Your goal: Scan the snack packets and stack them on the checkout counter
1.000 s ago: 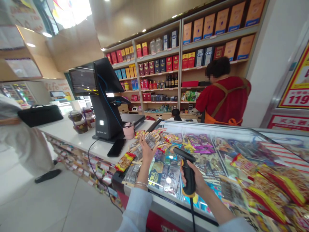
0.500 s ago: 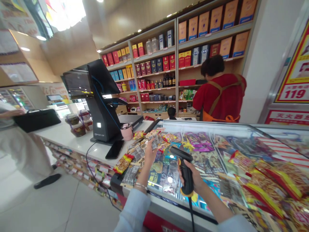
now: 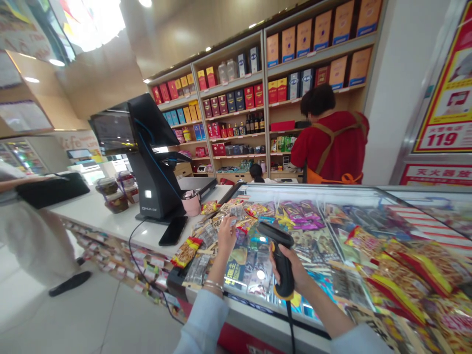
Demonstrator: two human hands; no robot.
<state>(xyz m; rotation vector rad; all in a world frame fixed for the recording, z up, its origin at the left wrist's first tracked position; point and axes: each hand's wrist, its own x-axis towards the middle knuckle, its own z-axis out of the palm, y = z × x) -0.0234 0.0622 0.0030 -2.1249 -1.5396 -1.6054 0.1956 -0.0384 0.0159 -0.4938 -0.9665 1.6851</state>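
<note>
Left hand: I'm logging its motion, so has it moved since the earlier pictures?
Yes, slightly. Judged against the pink cup on the white counter, the left hand is farther away now, shifted towards the view's right.

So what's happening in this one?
At a shop counter, the right hand grips a barcode scanner, while the left hand is at a pile of snack packets on the glass-topped case. More packets lie on the right. A black phone lies by the pink cup. Across the case, a person in red faces away.
</note>
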